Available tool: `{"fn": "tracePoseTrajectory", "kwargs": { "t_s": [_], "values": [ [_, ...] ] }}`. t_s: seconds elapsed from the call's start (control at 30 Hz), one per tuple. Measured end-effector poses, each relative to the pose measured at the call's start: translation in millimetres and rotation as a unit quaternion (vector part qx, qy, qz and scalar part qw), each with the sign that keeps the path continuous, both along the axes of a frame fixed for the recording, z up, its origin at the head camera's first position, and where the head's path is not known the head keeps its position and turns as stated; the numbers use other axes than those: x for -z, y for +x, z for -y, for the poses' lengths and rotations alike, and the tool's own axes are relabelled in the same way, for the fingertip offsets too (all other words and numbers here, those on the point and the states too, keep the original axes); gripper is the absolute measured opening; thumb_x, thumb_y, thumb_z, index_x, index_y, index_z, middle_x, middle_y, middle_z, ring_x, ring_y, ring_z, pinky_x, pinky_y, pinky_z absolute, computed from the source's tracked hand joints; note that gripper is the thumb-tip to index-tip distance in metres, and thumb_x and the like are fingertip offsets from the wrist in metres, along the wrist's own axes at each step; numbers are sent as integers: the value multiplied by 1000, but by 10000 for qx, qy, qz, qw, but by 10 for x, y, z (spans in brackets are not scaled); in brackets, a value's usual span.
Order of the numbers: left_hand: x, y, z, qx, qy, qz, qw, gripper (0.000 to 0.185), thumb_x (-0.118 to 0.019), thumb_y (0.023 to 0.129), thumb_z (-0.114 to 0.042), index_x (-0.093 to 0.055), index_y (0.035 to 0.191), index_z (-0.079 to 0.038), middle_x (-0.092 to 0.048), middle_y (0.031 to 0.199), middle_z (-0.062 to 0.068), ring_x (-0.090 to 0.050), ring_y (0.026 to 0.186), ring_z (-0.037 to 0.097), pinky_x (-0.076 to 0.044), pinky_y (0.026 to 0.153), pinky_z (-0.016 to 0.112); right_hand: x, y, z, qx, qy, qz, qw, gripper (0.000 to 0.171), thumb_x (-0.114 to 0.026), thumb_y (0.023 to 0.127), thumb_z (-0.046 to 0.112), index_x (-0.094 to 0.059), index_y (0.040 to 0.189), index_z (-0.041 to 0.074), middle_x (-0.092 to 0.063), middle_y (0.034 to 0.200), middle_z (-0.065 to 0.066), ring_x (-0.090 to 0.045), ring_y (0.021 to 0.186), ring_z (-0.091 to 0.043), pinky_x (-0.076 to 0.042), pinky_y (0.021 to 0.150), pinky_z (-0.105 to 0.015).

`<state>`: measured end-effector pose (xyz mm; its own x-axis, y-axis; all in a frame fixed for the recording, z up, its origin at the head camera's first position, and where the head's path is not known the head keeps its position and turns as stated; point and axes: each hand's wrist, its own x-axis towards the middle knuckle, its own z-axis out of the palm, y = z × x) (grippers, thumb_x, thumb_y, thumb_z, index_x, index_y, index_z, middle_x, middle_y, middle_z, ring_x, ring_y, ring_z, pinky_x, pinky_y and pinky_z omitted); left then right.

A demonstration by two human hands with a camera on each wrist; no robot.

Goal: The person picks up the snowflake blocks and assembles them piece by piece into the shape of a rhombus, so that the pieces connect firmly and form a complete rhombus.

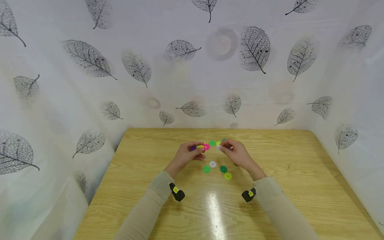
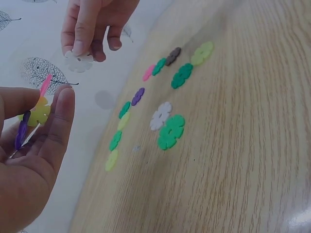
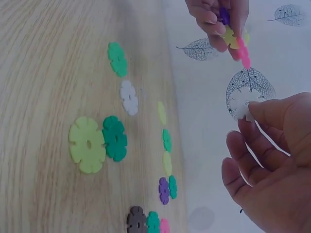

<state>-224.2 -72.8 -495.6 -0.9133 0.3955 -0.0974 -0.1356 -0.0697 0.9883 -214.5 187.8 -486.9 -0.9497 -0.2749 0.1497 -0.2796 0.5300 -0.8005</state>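
Observation:
My left hand point(image 1: 185, 156) holds a short chain of interlocking flower-shaped plastic discs: a purple disc point(image 2: 22, 130), a yellow disc point(image 2: 41, 115) and a pink disc point(image 1: 206, 147) that sticks out toward the right. Between thumb and forefinger, my right hand point(image 1: 239, 156) pinches a white notched disc point(image 2: 78, 62). The two hands face each other above the back part of the table, and a small gap separates the white disc from the pink one in both wrist views.
On the wood-grain table point(image 1: 144, 173) lie loose discs: a light green disc point(image 1: 206, 169), a white disc point(image 1: 212, 164), a dark green disc point(image 1: 223, 169) and a yellow-green disc point(image 1: 228, 176). Behind them several more form a rough row, including a brown disc point(image 3: 137, 221). Leaf-patterned sheeting point(image 1: 186, 80) surrounds the table's back and sides.

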Motion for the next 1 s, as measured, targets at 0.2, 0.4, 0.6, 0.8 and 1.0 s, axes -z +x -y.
{"fn": "tracePoseTrajectory", "kwargs": {
  "t_s": [0.2, 0.4, 0.6, 0.8, 1.0],
  "values": [
    [-11, 6, -7, -3, 47, -47, 10000, 38, -61, 106, -3, -59, 142, 7, -76, 103, 12, -77, 78, 11, -68, 81, 33, -50, -16, 74, 25, -94, -45, 9999, 15, -68, 104, 17, -71, 113, 4, -74, 102, -11, -62, 84, -23, -53, 71, -23],
    [-31, 6, -13, -26, -59, -7, 10000, 37, -61, 106, -3, -60, 142, 5, -74, 105, 14, -77, 78, 11, -68, 82, 32, -105, -13, 140, -66, -247, -32, 9997, 15, -68, 104, 16, -71, 112, 3, -74, 102, -12, -62, 85, -28, -53, 70, -23],
    [-41, 5, -23, -27, -143, -21, 9999, 37, -62, 106, -3, -61, 142, 4, -75, 108, 17, -77, 79, 12, -68, 82, 33, -121, -19, 170, -65, -173, -104, 9998, 16, -68, 104, 16, -71, 113, 3, -74, 101, -11, -61, 82, -19, -54, 71, -25],
    [-62, 10, -26, 23, -150, -14, 9999, 40, -61, 106, -4, -57, 145, 7, -75, 109, 16, -77, 80, 10, -68, 83, 33, -143, -13, 176, -80, -134, -175, 9997, 17, -68, 104, 16, -71, 115, 3, -74, 102, -10, -63, 84, -22, -55, 73, -26],
    [-43, -5, -25, 76, -137, -1, 9999, 40, -61, 106, -4, -57, 145, 6, -75, 107, 14, -77, 80, 10, -68, 84, 33, -181, -1, 189, -42, -63, -237, 9997, 15, -69, 104, 16, -72, 114, 5, -74, 102, -10, -62, 84, -18, -55, 74, -27]
  ]
}}
